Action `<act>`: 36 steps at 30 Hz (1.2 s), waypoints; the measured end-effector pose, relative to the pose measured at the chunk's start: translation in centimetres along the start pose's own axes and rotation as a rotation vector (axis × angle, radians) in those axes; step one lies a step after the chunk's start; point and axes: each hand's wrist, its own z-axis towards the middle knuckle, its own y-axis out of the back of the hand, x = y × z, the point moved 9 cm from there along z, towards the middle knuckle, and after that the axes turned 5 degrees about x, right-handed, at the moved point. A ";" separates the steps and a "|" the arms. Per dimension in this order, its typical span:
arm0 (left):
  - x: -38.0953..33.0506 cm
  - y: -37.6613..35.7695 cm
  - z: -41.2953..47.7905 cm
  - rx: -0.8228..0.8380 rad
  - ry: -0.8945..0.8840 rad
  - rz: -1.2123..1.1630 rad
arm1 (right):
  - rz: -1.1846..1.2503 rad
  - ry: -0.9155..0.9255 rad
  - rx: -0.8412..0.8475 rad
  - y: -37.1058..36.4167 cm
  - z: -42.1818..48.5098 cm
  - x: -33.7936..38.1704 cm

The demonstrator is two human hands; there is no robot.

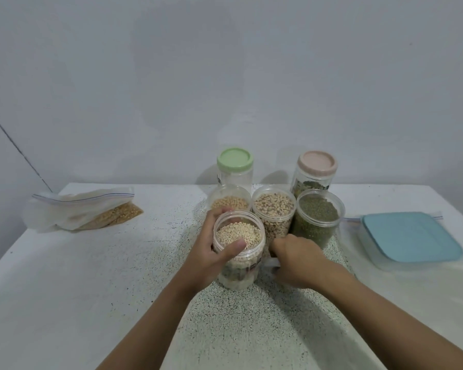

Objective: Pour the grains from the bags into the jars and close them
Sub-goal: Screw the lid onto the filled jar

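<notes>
The jar nearest the person stands open in the middle of the table, filled almost to the rim with pale grains. The left hand holds it, thumb on the near rim and fingers curled round the far left side. The right hand lies just right of this jar, knuckles up and fingers bent down at a small clear piece beside it; whether it grips that piece cannot be told. Behind the held jar, three more open jars stand in a touching row: a jar of yellow beans, a jar of speckled beans and a jar of green beans. Nearer the far edge stand a green-lidded jar and a pink-lidded jar. A zip bag with some tan grains lies near the far left corner. A blue-lidded box sits by the right edge.
</notes>
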 end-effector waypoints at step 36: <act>4.5 -0.1 1.2 -0.032 -0.008 -0.243 | 0.322 0.493 -0.340 8.5 -2.5 8.6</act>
